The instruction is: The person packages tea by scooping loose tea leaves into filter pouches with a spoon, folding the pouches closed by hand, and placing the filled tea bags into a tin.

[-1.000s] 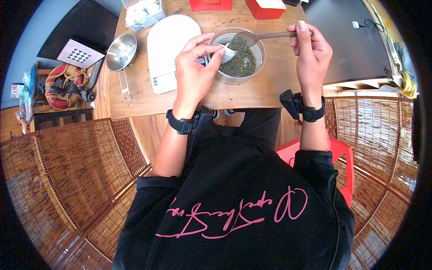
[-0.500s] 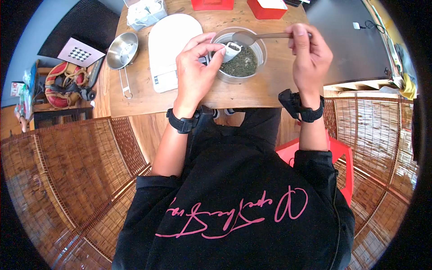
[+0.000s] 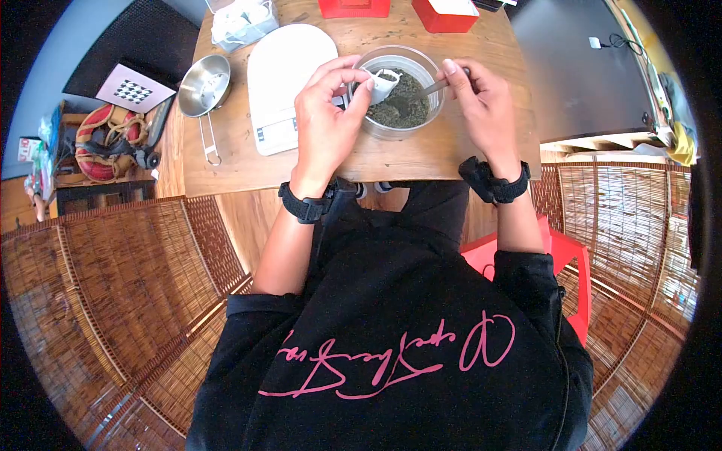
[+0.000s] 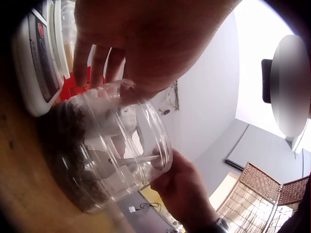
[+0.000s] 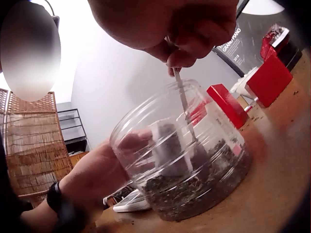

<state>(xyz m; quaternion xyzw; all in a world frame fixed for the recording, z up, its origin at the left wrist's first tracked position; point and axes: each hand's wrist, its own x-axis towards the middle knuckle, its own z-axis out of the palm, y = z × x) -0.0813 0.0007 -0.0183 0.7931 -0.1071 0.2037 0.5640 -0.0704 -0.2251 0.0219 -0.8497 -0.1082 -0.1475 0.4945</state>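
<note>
A clear plastic jar stands on the wooden table, its lower part filled with dried green leaves. Thumb and fingers of my left hand pinch a small white open-mouthed pouch at its edge. Through the jar wall in the right wrist view, the pouch shows inside, over the leaves and partly filled with dark material. My right hand grips a spoon by its handle at the jar's right rim. The spoon slants down, its bowl in the leaves beside the pouch.
Left of the jar lies a white kitchen scale. Farther left is a metal pan with a long handle. A clear box of white items stands at the back left, and red boxes line the far side of the table.
My right hand has moved down and left, tilting the spoon from nearly level above the rim into the leaves. My left hand keeps the pouch, now mouth up, at the jar's left side.
</note>
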